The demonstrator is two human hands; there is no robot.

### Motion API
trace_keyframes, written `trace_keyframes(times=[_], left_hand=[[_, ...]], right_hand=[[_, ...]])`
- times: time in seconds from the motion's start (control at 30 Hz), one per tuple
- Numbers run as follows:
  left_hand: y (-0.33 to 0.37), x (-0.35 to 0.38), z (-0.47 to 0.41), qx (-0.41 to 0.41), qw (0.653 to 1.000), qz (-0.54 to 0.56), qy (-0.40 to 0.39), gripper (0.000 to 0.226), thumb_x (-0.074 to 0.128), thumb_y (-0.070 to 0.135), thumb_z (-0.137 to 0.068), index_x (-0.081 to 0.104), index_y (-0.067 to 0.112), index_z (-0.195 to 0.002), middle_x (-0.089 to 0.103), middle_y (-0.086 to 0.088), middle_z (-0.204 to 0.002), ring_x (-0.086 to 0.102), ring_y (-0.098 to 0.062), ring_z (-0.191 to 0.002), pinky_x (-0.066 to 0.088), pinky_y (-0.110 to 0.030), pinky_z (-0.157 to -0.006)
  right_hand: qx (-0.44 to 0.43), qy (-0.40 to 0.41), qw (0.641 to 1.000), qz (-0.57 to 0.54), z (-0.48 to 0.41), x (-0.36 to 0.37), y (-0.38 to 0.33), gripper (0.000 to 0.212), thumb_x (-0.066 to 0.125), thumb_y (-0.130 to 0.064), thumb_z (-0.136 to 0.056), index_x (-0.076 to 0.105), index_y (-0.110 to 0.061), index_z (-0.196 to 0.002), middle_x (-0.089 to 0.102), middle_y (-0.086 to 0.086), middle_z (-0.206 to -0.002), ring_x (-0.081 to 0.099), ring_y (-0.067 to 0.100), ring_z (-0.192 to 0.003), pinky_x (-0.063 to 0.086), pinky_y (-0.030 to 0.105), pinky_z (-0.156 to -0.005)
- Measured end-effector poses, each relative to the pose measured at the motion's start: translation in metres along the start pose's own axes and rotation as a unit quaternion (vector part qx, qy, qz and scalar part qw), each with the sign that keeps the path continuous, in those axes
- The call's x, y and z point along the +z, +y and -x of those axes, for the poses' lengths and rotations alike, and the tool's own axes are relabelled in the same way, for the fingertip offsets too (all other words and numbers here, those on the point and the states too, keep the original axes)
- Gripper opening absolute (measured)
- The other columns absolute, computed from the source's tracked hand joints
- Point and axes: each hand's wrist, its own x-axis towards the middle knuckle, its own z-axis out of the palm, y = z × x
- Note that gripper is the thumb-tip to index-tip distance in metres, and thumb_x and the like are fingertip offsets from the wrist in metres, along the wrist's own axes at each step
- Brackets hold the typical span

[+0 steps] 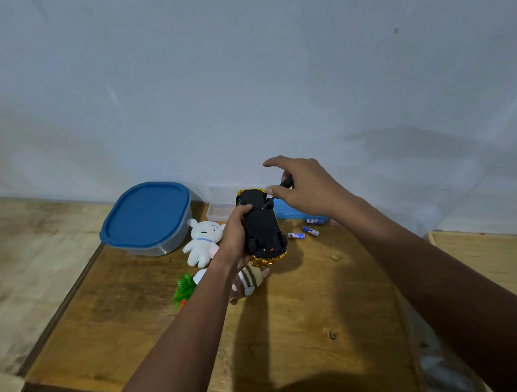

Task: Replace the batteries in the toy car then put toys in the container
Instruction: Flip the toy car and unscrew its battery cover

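My left hand point(234, 237) grips a gold toy car point(262, 226) turned over, its black underside facing up, above the wooden table point(305, 315). My right hand point(302, 186) pinches a small black screwdriver point(277, 191) whose tip touches the car's underside near the far end. Three blue batteries point(310, 230) lie on the table to the right of the car. A clear container with a blue lid point(147, 216) sits shut at the back left.
A white plush toy point(202, 241) lies beside the container. A striped plush point(252, 277) and a green-topped carrot toy point(184, 289) lie under my left forearm. A small clear box point(218, 211) and a blue flat item point(292, 213) rest by the wall.
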Motion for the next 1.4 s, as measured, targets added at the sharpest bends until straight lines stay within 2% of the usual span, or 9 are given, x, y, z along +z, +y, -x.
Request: trace_keyframes(times=[0.13, 0.4, 0.63, 0.73, 0.83, 0.97, 1.1, 1.23, 1.4], left_hand=[[-0.002, -0.001, 0.001, -0.005, 1.000, -0.002, 0.010, 0.036, 0.050, 0.033, -0.097, 0.056, 0.009, -0.123, 0.069, -0.015, -0.095, 0.067, -0.026, -0.081, 0.055, -0.039, -0.076], [0.000, 0.002, 0.002, -0.015, 0.999, 0.047, -0.013, 0.030, 0.046, 0.029, -0.098, 0.060, 0.006, -0.112, 0.071, -0.014, -0.085, 0.068, -0.027, -0.070, 0.060, -0.034, -0.061], [0.000, 0.001, 0.000, -0.021, 0.997, 0.071, -0.021, 0.036, 0.049, 0.030, -0.096, 0.059, 0.004, -0.120, 0.071, -0.016, -0.092, 0.068, -0.028, -0.077, 0.061, -0.036, -0.066], [0.000, -0.001, -0.003, -0.021, 0.997, 0.077, -0.022, 0.044, 0.050, 0.031, -0.095, 0.056, 0.002, -0.128, 0.070, -0.018, -0.099, 0.068, -0.029, -0.080, 0.060, -0.037, -0.071], [-0.001, -0.003, -0.004, -0.025, 0.998, 0.056, -0.027, 0.036, 0.047, 0.030, -0.097, 0.059, 0.003, -0.118, 0.070, -0.015, -0.092, 0.067, -0.027, -0.074, 0.059, -0.035, -0.066], [-0.009, -0.006, -0.004, -0.034, 0.999, -0.001, -0.009, 0.034, 0.050, 0.032, -0.095, 0.063, 0.006, -0.113, 0.069, -0.013, -0.091, 0.066, -0.026, -0.075, 0.055, -0.037, -0.072], [-0.019, -0.009, -0.004, -0.028, 0.999, -0.034, -0.008, 0.036, 0.050, 0.032, -0.094, 0.065, 0.006, -0.114, 0.067, -0.017, -0.096, 0.065, -0.029, -0.078, 0.051, -0.040, -0.079], [-0.023, -0.010, -0.003, -0.035, 0.998, -0.044, -0.013, 0.032, 0.047, 0.030, -0.096, 0.065, 0.007, -0.110, 0.068, -0.017, -0.092, 0.066, -0.028, -0.075, 0.055, -0.035, -0.069], [-0.025, -0.012, 0.001, -0.045, 0.998, -0.041, -0.026, 0.036, 0.045, 0.032, -0.097, 0.064, 0.007, -0.115, 0.070, -0.015, -0.090, 0.069, -0.027, -0.074, 0.058, -0.035, -0.067]], right_hand=[[0.033, -0.025, 0.998, 0.049, -0.002, -0.002, 0.002, 0.034, 0.066, -0.042, -0.090, 0.066, -0.026, -0.120, 0.073, 0.003, -0.102, 0.058, 0.024, -0.114, 0.051, 0.043, -0.094], [0.035, -0.007, 0.999, 0.032, -0.001, -0.012, -0.006, 0.022, 0.072, -0.033, -0.088, 0.076, -0.017, -0.102, 0.076, 0.001, -0.095, 0.064, 0.018, -0.101, 0.054, 0.036, -0.086], [0.070, 0.046, 0.995, -0.053, -0.002, -0.021, -0.002, 0.010, 0.075, -0.030, -0.084, 0.080, -0.024, -0.090, 0.075, -0.009, -0.083, 0.066, 0.006, -0.083, 0.053, 0.024, -0.073], [0.165, 0.116, 0.946, -0.256, 0.007, -0.011, 0.011, 0.010, 0.080, -0.020, -0.080, 0.077, -0.022, -0.089, 0.076, -0.003, -0.087, 0.068, 0.006, -0.077, 0.049, 0.019, -0.066], [0.286, 0.055, 0.843, -0.453, 0.027, 0.015, 0.023, 0.012, 0.071, -0.015, -0.090, 0.068, -0.017, -0.101, 0.074, 0.009, -0.100, 0.072, 0.015, -0.074, 0.057, 0.027, -0.071], [0.357, -0.022, 0.797, -0.487, 0.039, 0.049, 0.035, 0.026, 0.047, -0.019, -0.103, 0.067, -0.018, -0.119, 0.067, 0.005, -0.096, 0.068, 0.017, -0.071, 0.054, 0.036, -0.083], [0.326, -0.029, 0.858, -0.396, 0.040, 0.065, 0.034, 0.015, 0.053, -0.027, -0.097, 0.064, -0.019, -0.091, 0.051, 0.001, -0.076, 0.047, 0.013, -0.061, 0.041, 0.027, -0.054], [0.197, 0.060, 0.957, -0.202, 0.039, 0.080, 0.033, 0.015, 0.077, -0.027, -0.081, 0.074, -0.025, -0.096, 0.056, -0.010, -0.068, 0.052, 0.008, -0.065, 0.043, 0.026, -0.063], [0.147, 0.080, 0.980, -0.107, 0.041, 0.091, 0.037, 0.021, 0.075, -0.032, -0.084, 0.077, -0.026, -0.104, 0.073, -0.006, -0.090, 0.065, 0.012, -0.085, 0.055, 0.034, -0.076]])
